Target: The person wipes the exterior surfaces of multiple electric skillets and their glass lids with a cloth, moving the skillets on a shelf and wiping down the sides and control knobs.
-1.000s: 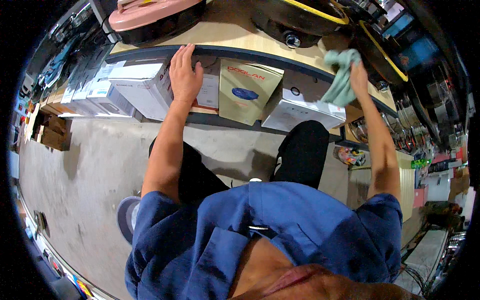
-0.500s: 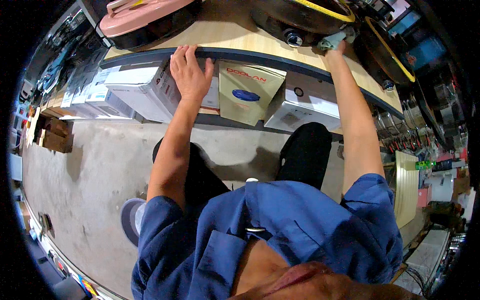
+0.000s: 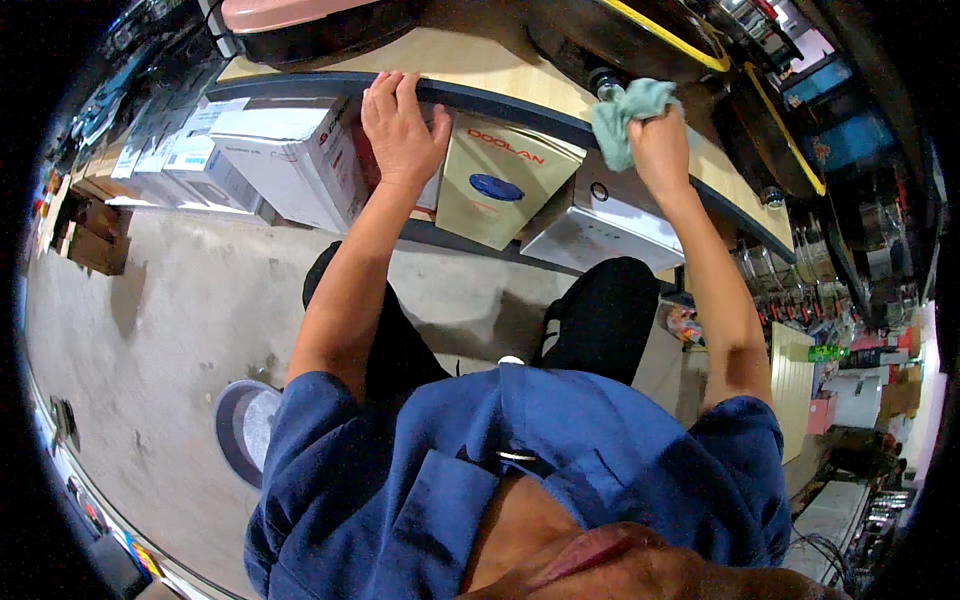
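A pale green cloth (image 3: 632, 108) is bunched in my right hand (image 3: 662, 152), whose fingers are wrapped round it. Part of the cloth hangs over the front of the wooden shelf (image 3: 480, 55), just below the knob of a dark round pan appliance (image 3: 570, 38) with a yellow rim. My left hand (image 3: 405, 135) lies over the shelf's dark front edge (image 3: 500, 103), fingers stretched out and thumb apart, holding nothing loose. Behind that hand stands another dark pan appliance with a pink lid (image 3: 285, 12).
Below the shelf stand white boxes (image 3: 285, 150) and a cream box (image 3: 500, 215). A third yellow-rimmed appliance (image 3: 775, 130) sits at the right. On the floor are a grey basin (image 3: 232, 440) to my left and cardboard boxes (image 3: 95, 235) farther off.
My right hand has drawn back from between the appliances to the shelf's front edge, bringing the cloth along. The left hand stays on the edge while the whole view has shifted slightly.
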`<state>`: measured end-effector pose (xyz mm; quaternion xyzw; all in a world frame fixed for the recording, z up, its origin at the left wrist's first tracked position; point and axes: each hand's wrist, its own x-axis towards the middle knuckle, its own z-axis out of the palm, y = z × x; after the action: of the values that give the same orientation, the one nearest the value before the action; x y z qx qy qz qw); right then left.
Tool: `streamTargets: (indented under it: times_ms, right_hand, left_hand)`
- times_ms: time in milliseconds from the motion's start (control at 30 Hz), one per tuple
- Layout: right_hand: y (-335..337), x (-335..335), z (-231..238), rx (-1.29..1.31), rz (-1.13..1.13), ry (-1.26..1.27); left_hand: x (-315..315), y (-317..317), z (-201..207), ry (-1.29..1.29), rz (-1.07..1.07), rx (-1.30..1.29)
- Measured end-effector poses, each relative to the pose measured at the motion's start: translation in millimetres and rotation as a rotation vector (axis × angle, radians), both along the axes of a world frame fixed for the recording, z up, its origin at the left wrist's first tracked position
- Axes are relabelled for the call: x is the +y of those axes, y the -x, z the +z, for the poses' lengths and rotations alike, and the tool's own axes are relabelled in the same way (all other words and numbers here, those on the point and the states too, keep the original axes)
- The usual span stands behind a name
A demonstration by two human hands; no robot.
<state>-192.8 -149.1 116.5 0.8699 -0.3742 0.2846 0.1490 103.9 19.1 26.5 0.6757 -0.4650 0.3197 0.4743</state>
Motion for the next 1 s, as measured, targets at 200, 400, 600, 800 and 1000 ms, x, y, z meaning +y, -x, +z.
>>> streamTargets:
  times_ms: [200,400,600,800,1000]
  right_hand:
    - [-42,70,35,0.154,0.258,0.031]
    - [-120,5,36,0.577,0.283,0.657]
    - [-223,-49,16,0.998,-0.049,0.857]
    - [-304,-173,5,0.800,-0.205,0.434]
    - [-296,-173,-19,0.321,0.237,-0.142]
  left_hand:
    - [5,-5,-2,0.036,-0.011,0.012]
    - [12,-4,5,-0.033,-0.028,0.036]
    - [17,-2,10,-0.035,-0.016,0.103]
    - [13,-2,13,-0.050,-0.039,0.101]
    - [14,-8,13,-0.037,-0.059,0.084]
